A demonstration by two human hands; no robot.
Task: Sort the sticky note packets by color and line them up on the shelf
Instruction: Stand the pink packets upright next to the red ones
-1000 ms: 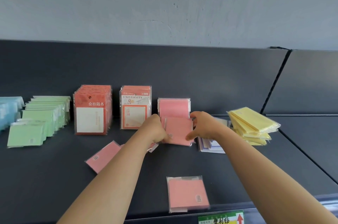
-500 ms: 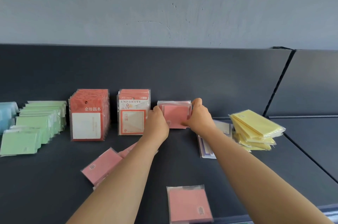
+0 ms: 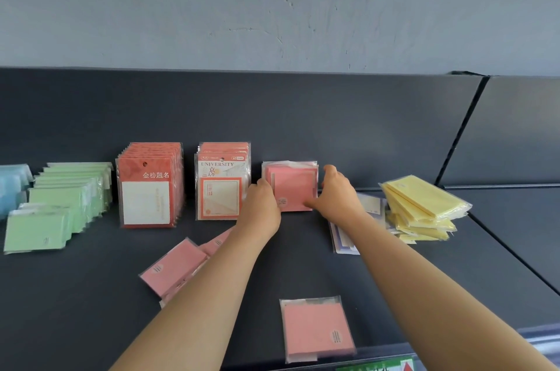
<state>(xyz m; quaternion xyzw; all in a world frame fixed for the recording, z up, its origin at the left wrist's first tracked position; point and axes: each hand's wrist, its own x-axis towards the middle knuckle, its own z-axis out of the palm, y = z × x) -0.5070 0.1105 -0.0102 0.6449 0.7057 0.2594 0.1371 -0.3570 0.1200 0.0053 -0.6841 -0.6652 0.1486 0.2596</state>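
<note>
both hands [image 3: 263, 207] [image 3: 336, 194] grip upright pink packet [image 3: 292, 188] on shelf [image 3: 303, 264].

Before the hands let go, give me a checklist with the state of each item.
1. Grip: left hand and right hand hold the upright pink packets by the sides: ok.
2. Alignment: upright pink packets stand beside the UNIVERSITY packets: ok.
3. All pink gathered: not ok; loose pink packets and the front pink packet lie flat.
4. Order of the yellow pile: not ok, heaped.
5. Row stands unsupported: cannot tell.
</note>
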